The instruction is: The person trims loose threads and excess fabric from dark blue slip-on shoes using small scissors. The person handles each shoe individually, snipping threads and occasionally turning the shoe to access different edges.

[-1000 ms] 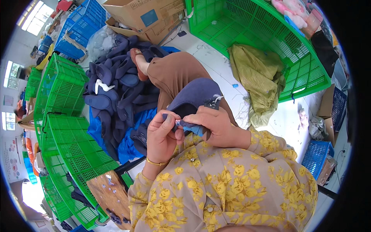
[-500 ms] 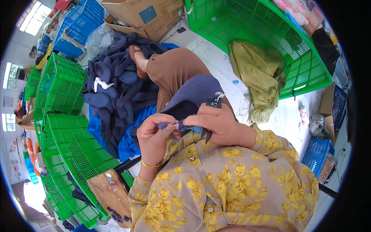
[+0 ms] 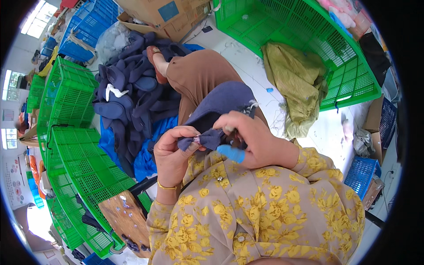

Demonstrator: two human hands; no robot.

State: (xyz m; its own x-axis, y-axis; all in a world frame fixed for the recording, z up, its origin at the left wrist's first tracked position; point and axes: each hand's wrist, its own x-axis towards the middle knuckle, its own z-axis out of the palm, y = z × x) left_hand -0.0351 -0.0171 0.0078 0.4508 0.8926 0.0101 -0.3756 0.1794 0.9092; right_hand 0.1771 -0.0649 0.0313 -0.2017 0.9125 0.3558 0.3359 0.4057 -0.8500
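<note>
A small navy fabric bow [image 3: 208,139] with a sparkly band round its middle is pinched in my left hand [image 3: 170,152], thumb and fingers at its left end. My right hand [image 3: 256,137] curls at the bow's right end. A small dark object [image 3: 238,142] shows partly among its fingers; its kind is hidden. One right digit wears a bright blue wrap [image 3: 231,153]. Behind both hands, a navy slipper [image 3: 227,102] rests across my lap. Beside the right hand a dark patch with white thread [image 3: 251,107] lies near the slipper's edge.
Many navy slippers [image 3: 112,110] pile on a blue sheet [image 3: 148,165] at the left. Green crates [image 3: 84,172] stand left, another green crate [image 3: 353,84] at far right with an olive sack [image 3: 296,84]. A wooden board [image 3: 126,221] at lower left bears small bits. Cardboard boxes [image 3: 163,17] stand behind.
My right hand has shifted slightly and turned, its fingers lifting off the bow's middle. The bow now shows more fully, and the blue wrap has come into plainer sight. My left hand keeps its pinch.
</note>
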